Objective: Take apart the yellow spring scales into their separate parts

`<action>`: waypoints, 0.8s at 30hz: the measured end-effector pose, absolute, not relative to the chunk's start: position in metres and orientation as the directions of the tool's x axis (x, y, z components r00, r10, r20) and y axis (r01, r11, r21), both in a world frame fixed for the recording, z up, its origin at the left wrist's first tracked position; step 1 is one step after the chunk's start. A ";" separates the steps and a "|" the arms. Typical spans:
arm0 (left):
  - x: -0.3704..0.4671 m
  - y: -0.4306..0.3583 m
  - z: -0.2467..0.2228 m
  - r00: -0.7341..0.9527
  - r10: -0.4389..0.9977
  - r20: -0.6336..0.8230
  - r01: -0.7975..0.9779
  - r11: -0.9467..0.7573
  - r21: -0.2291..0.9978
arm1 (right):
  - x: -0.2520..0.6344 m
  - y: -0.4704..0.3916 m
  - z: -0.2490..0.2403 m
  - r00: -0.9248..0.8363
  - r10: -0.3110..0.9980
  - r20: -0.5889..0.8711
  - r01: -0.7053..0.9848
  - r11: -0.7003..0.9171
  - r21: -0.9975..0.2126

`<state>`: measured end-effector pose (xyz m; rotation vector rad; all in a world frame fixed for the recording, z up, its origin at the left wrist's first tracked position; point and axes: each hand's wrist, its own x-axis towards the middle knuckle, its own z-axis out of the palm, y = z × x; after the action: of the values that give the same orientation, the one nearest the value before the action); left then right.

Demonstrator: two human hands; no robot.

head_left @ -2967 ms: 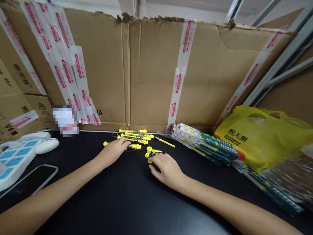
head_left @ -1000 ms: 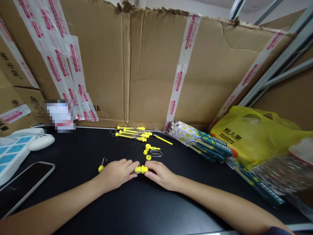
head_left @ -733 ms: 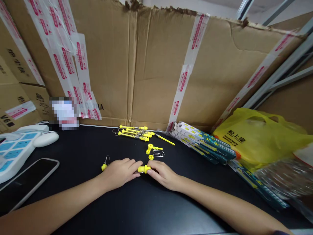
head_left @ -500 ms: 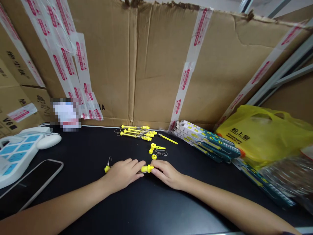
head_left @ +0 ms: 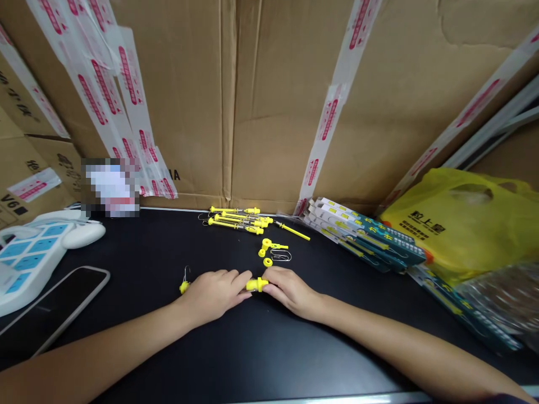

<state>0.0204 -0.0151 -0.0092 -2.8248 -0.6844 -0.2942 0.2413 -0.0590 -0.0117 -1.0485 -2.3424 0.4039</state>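
My left hand (head_left: pixel 219 294) is wrapped over a yellow plastic rod-shaped tool (head_left: pixel 255 285) lying level just above or on the black tabletop. The tool's yellow end and bent wire hook (head_left: pixel 186 275) stick out to the left of that hand. At the other end, my right hand (head_left: pixel 292 292) pinches the narrow yellow tip between thumb and fingers. The tool's middle is hidden under my left hand. Just beyond my hands lie a yellow ring (head_left: pixel 268 262), a small yellow fitting with a stem (head_left: pixel 266 245) and a bent wire clip (head_left: pixel 281 255).
Several similar yellow tools (head_left: pixel 240 221) lie by the cardboard wall (head_left: pixel 269 112), beside a thin yellow rod (head_left: pixel 295 230). Rightward are stacked printed boxes (head_left: pixel 366 230) and a yellow plastic bag (head_left: pixel 463 219). A phone (head_left: pixel 54 314) and a white power strip (head_left: pixel 33 258) lie left.
The view has tipped down a little, so the scene sits slightly differently. Both hands keep the same hold on the yellow tool, with hardly any movement.
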 end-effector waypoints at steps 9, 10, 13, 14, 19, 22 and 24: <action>0.020 -0.013 -0.002 0.904 0.384 0.188 0.399 -0.916 -0.048 | 0.246 -0.058 -0.011 -0.699 0.538 0.471 0.596 0.803 -0.033; 0.021 -0.013 -0.001 0.907 0.381 0.178 0.393 -0.919 -0.036 | 0.247 -0.058 -0.011 -0.714 0.514 0.475 0.584 0.812 0.000; 0.021 -0.013 0.000 0.919 0.362 0.155 0.371 -0.928 -0.032 | 0.250 -0.056 -0.008 -0.760 0.442 0.476 0.547 0.831 0.103; 0.021 -0.013 -0.001 0.922 0.352 0.159 0.362 -0.931 -0.041 | 0.251 -0.056 -0.008 -0.770 0.425 0.476 0.539 0.832 0.129; 0.022 -0.013 -0.005 0.911 0.326 0.253 0.368 -0.919 -0.140 | 0.253 -0.054 -0.011 -0.718 0.533 0.448 0.596 0.803 -0.001; 0.022 -0.013 -0.007 0.892 0.319 0.321 0.401 -0.886 -0.233 | 0.251 -0.055 -0.014 -0.670 0.630 0.394 0.623 0.765 -0.164; 0.022 -0.014 -0.008 0.884 0.301 0.358 0.410 -0.866 -0.285 | 0.250 -0.056 -0.016 -0.640 0.678 0.363 0.627 0.733 -0.263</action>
<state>0.0225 -0.0138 -0.0080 -2.6961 -0.5266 -0.4314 0.2500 -0.0562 -0.0156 -0.9969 -2.4954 0.1554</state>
